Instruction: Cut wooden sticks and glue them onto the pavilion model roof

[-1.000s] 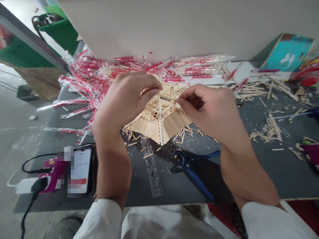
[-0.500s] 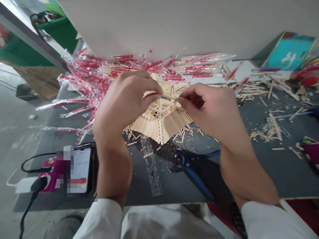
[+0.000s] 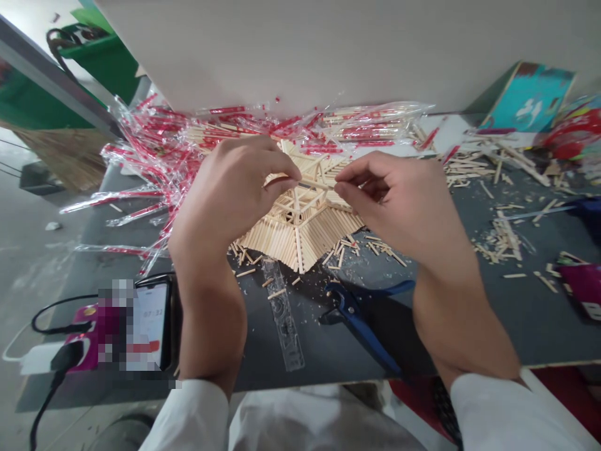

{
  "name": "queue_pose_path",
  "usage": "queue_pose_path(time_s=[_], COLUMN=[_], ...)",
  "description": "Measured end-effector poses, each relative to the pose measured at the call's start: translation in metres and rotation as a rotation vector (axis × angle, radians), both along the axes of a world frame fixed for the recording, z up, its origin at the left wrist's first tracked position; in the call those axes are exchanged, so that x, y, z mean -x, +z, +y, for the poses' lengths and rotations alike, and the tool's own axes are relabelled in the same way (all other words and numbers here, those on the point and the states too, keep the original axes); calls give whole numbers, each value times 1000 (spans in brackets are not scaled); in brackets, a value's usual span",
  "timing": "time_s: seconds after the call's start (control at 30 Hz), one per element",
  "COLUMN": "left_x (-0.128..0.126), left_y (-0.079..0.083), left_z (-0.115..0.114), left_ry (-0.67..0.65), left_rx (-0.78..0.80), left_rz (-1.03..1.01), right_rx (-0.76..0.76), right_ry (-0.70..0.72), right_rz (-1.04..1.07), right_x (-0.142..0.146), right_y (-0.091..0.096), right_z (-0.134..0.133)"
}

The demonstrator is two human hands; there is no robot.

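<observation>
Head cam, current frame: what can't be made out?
Head view only.
phone: screen pixelated, unreadable.
stick model: left side hidden behind left hand, right side behind right hand.
thin stick: both ends buried in the pinches.
blue pliers: handles run under the right forearm.
purple item: cut by right edge.

A hobby craft bench is showing: stick offcuts (image 3: 504,238) are littering the dark tabletop (image 3: 539,326), red-printed wrappers (image 3: 150,144) are piling up at upper left, blue-handled cutters (image 3: 361,326) and a clear ruler (image 3: 284,326) are lying lower centre.
</observation>
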State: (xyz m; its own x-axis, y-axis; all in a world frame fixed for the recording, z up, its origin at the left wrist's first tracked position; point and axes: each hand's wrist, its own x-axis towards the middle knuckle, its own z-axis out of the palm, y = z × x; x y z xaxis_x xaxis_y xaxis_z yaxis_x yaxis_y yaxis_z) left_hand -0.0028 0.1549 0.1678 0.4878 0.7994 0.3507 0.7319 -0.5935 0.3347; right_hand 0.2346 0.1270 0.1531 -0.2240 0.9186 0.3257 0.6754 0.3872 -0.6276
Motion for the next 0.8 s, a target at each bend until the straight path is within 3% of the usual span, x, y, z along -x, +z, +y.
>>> queue_pose_path(time_s=[0.67, 0.8], left_x=[-3, -3], left_y=[5, 4], left_z=[-5, -5], left_ry=[35, 24], left_rx=[43, 24], left_rz=[36, 19], right_rx=[136, 101], right_ry=[18, 20], right_rz=[-29, -20], right_x=[4, 1], right_y=[2, 1], right_z=[0, 1])
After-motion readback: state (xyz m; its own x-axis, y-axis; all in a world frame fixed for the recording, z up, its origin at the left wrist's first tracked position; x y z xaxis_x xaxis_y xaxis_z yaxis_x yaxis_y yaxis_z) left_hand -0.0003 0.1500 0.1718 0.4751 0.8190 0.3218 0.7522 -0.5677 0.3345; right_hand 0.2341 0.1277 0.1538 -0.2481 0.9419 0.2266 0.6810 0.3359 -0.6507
